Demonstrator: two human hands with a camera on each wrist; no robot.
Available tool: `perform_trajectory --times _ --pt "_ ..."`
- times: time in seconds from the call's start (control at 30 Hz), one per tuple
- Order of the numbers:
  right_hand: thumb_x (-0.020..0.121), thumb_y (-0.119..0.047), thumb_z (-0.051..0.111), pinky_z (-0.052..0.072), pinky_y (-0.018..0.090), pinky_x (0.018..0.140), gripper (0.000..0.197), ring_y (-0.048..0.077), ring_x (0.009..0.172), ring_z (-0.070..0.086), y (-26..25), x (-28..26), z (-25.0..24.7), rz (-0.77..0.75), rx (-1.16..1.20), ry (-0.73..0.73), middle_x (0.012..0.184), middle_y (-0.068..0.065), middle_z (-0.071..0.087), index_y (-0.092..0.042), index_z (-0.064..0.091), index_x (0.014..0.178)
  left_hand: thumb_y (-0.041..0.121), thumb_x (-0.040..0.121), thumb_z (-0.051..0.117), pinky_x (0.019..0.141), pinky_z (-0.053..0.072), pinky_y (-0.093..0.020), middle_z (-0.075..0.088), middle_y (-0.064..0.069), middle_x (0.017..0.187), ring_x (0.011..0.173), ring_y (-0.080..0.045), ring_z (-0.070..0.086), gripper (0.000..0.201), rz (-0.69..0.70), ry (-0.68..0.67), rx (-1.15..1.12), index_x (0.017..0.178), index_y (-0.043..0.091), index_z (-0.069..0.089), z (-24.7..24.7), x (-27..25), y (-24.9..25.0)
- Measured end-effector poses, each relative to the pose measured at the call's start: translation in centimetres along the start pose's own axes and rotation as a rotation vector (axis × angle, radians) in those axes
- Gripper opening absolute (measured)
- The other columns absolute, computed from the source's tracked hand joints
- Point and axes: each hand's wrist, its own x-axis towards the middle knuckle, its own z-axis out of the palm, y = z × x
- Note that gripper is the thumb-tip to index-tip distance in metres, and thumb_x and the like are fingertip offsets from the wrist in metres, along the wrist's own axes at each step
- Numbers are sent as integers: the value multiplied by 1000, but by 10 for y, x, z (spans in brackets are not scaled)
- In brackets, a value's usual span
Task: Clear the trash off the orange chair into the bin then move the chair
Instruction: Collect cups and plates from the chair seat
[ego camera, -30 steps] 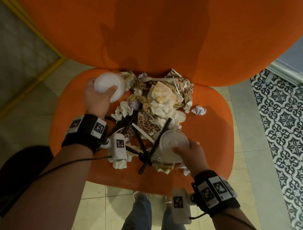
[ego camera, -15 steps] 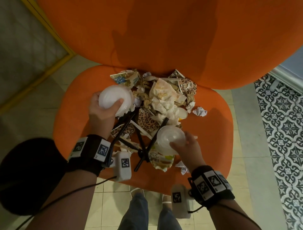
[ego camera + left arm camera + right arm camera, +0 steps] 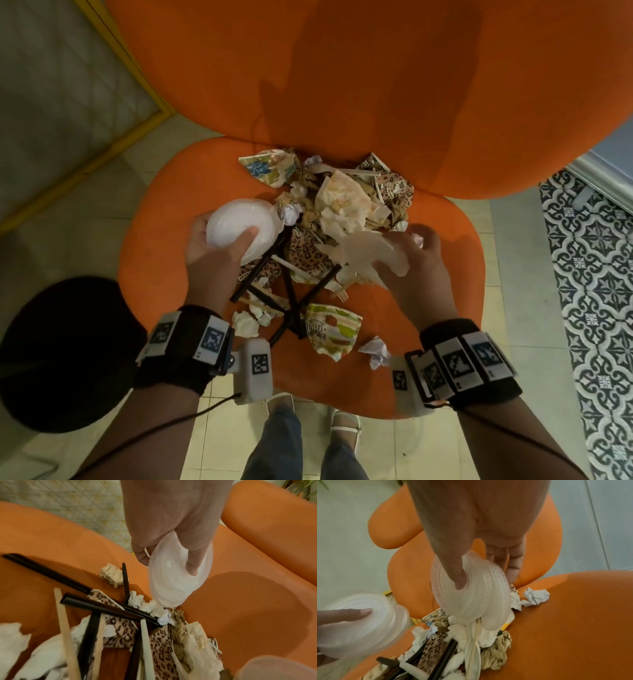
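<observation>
The orange chair (image 3: 178,192) has a heap of trash (image 3: 339,212) on its seat: crumpled paper, leopard-print wrappers, black straws (image 3: 291,301) and wooden sticks. My left hand (image 3: 212,250) grips a clear plastic dome lid (image 3: 239,226) at the heap's left side; the left wrist view shows the thumb pressed into this lid (image 3: 178,574). My right hand (image 3: 414,260) holds a second clear dome lid (image 3: 370,257) over the heap's right side, thumb across this lid (image 3: 471,595). A black bin (image 3: 65,353) stands at lower left by the seat.
A flattened printed paper cup (image 3: 329,329) and paper balls (image 3: 375,351) lie near the seat's front edge. Patterned floor tiles (image 3: 589,274) run along the right. A yellow-framed panel (image 3: 68,102) is at left. My legs and feet (image 3: 308,445) are below the seat.
Both hands have lifted and drawn nearer to me. The right hand has moved right with its lid, off the printed cup. The left hand came down and inward with its lid.
</observation>
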Motion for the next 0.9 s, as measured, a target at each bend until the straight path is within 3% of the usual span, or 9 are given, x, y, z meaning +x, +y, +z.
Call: perform_trajectory --times 0.13,0.23,0.3,0.4,0.53,0.67,0.73,0.87,0.9 --pt "81 -18 71 46 30 79 44 38 114 54 3 3 -8 5 -22 5 146 14 32 -17 58 123 17 79 73 52 40 3 55 9 101 85 -8 53 42 -23 28 26 108 29 45 2 -11 -4" --pt "83 -18 70 40 26 78 42 33 114 52 0 3 -15 -27 -7 84 145 14 35 -15 58 123 20 79 74 69 47 -13 54 4 110 96 -14 54 42 -67 62 2 109 31 46 1 -16 -8" --pt "82 -15 70 40 24 74 37 24 105 52 -3 4 -19 -101 -6 164 141 16 39 -13 61 118 19 79 74 73 48 -21 56 5 108 92 -13 57 42 -86 70 -34 109 32 47 0 -19 -8" --pt "79 -9 71 41 22 69 28 4 94 44 -7 9 -21 -223 34 245 136 16 45 -11 64 107 15 79 73 67 50 -15 57 5 107 90 -6 57 44 -88 74 -85 112 29 48 0 -22 -9" --pt "78 -5 70 44 25 72 28 25 103 57 -10 23 -24 -288 72 297 131 17 49 -10 64 104 12 80 72 60 47 -1 57 3 105 86 -5 57 44 -5 109 -54 117 16 49 -1 -27 -5" --pt "81 -8 67 45 27 81 29 30 115 53 -25 28 -25 -326 126 329 128 18 51 -11 62 109 13 81 72 62 46 1 57 1 109 93 -11 55 51 29 164 -54 125 9 47 -7 -34 1" --pt "83 -11 66 40 17 79 27 25 110 52 -36 25 -21 -333 188 315 122 15 53 -8 61 110 14 80 73 62 47 0 58 9 100 87 -4 57 46 1 167 -93 119 15 48 -13 -39 3" --pt "88 -17 63 50 33 76 25 16 99 50 -68 -3 1 -190 445 76 112 -1 50 -20 51 109 14 81 72 62 48 -2 56 17 95 83 4 56 41 -16 177 -147 112 22 47 -37 -60 5" --pt "89 -20 63 52 29 75 27 16 101 52 -76 -14 10 -146 504 -15 115 -1 51 -21 49 112 15 81 72 64 49 -3 56 17 95 84 4 56 41 -21 191 -148 111 23 47 -45 -69 4"
